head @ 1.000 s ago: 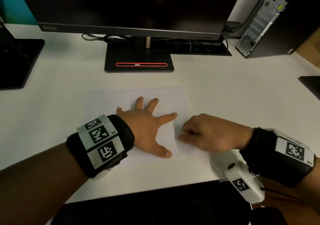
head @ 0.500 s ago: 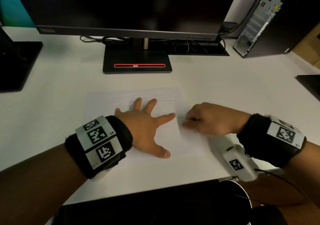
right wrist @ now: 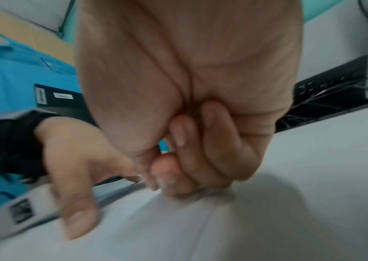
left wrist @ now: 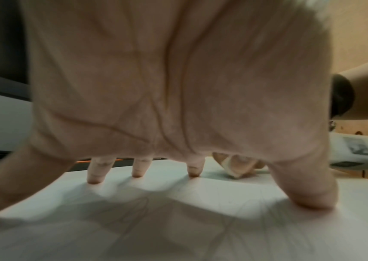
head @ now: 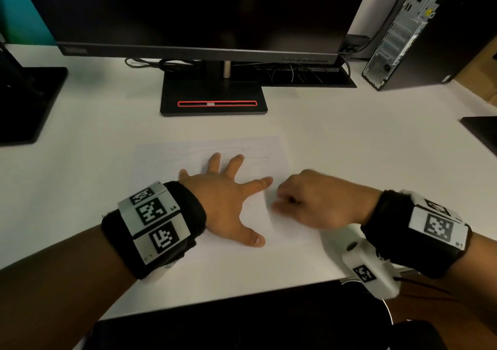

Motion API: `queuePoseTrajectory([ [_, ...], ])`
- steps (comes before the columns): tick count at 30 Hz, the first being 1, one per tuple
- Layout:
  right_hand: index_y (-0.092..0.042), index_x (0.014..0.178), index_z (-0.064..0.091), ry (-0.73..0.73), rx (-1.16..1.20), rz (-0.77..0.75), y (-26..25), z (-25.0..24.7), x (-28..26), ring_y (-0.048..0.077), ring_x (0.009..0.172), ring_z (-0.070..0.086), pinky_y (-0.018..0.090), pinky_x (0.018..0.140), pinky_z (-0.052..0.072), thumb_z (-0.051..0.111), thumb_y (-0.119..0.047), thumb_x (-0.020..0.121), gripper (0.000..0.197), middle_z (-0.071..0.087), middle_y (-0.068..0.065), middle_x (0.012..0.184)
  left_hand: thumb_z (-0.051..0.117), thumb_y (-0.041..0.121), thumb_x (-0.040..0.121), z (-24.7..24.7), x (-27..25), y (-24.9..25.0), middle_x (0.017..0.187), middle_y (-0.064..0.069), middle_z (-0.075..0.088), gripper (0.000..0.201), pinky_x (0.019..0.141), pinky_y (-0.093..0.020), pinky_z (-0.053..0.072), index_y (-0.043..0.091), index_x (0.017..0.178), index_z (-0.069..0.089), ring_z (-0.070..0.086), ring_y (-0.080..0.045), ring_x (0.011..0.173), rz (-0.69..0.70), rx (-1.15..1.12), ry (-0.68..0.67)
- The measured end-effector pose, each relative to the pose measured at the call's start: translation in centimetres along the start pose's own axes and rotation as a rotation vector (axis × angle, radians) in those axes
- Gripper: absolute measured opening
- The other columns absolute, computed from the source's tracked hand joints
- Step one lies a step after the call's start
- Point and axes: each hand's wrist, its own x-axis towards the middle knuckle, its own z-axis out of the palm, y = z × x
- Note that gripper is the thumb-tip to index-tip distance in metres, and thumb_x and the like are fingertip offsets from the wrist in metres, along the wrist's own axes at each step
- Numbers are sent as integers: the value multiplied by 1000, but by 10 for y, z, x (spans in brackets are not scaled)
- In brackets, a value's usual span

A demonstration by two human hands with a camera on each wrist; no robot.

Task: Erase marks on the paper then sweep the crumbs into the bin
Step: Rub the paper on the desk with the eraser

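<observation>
Head view: a sheet of paper (head: 172,161) lies flat on the white worktop (head: 349,139), in front of the base of a dark monitor (head: 204,13). The left hand (head: 226,201) is spread palm-down on the sheet, its straight fingers (left wrist: 94,169) and thumb pressing the paper. Faint pencil marks (left wrist: 134,208) show on the paper beneath the palm in the left wrist view. The right hand (head: 320,199) is clenched at the sheet's right edge, just beside the left index finger, its fingertips (right wrist: 169,174) pinched together and touching the surface. A small pale object, probably an eraser (left wrist: 232,169), shows between them in the left wrist view, though blur hides its outline. A computer tower (head: 403,32) stands at the far right of the worktop.
</observation>
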Motion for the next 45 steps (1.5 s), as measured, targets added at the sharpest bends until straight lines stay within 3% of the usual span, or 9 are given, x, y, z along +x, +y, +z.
queuePoseTrajectory([
  [3, -13, 68, 51, -127, 64, -29, -7, 1, -4, 11, 56, 44, 26, 59, 39, 46, -45, 101, 47, 51, -2, 61, 56, 92, 66, -1, 0, 1, 159, 8, -39, 111, 110, -78, 11, 68, 140, -23, -32, -35, 147, -1, 5, 2],
  [9, -17, 64, 47, 23, 10, 55, 9, -10, 7, 8, 57, 45, 27, 61, 34, 47, -38, 102, 43, 51, -4, 64, 55, 94, 65, 0, 0, 0, 159, 8, -39, 112, 111, -78, 10, 67, 140, -23, -33, -35, 147, -2, 4, 2],
  [14, -17, 66, 50, -121, 44, 12, 2, -7, 1, 10, 58, 46, 26, 61, 38, 47, -44, 101, 44, 50, -4, 62, 56, 93, 65, -1, 0, 0, 159, 8, -39, 112, 110, -78, 11, 68, 140, -23, -33, -35, 147, 1, 4, 4],
  [19, -15, 66, 48, 0, 5, 58, 10, -13, 7, 10, 58, 45, 25, 59, 34, 47, -38, 101, 42, 50, -4, 62, 55, 93, 65, 0, 0, 0, 159, 8, -39, 112, 111, -78, 10, 67, 141, -23, -33, -35, 147, -2, 5, 3],
  [24, -23, 63, 47, -141, 38, 40, -2, -13, 3, 8, 58, 45, 23, 59, 34, 48, -44, 102, 44, 49, -6, 62, 56, 93, 65, -1, -1, 0, 159, 8, -39, 112, 111, -78, 10, 67, 141, -23, -33, -35, 147, 1, 4, 6],
  [29, -20, 65, 49, -6, 6, 58, 7, -15, 11, 6, 57, 47, 21, 57, 33, 47, -39, 102, 42, 52, -6, 62, 55, 93, 65, 0, 0, 0, 158, 8, -40, 113, 111, -77, 9, 66, 142, -23, -34, -35, 146, -3, 3, 0],
  [38, -21, 65, 50, -22, -11, 50, 8, -20, 16, 8, 60, 48, 25, 61, 34, 47, -41, 102, 42, 53, -6, 64, 54, 94, 65, 0, -1, 0, 157, 8, -42, 112, 112, -76, 8, 66, 141, -24, -35, -35, 146, -8, 11, -12],
  [42, -21, 66, 51, -172, 4, 15, -4, -17, 9, 7, 59, 46, 23, 59, 34, 48, -42, 102, 42, 51, -7, 64, 54, 94, 65, 0, 0, 0, 157, 8, -42, 113, 112, -77, 8, 67, 140, -25, -35, -35, 146, -10, 10, -14],
  [45, -21, 64, 50, -69, 20, 92, 10, -27, 16, 11, 60, 47, 25, 60, 35, 47, -42, 102, 43, 52, -6, 64, 54, 95, 64, 0, -1, -1, 157, 8, -42, 112, 112, -77, 7, 67, 140, -25, -35, -35, 146, -8, 6, -16],
])
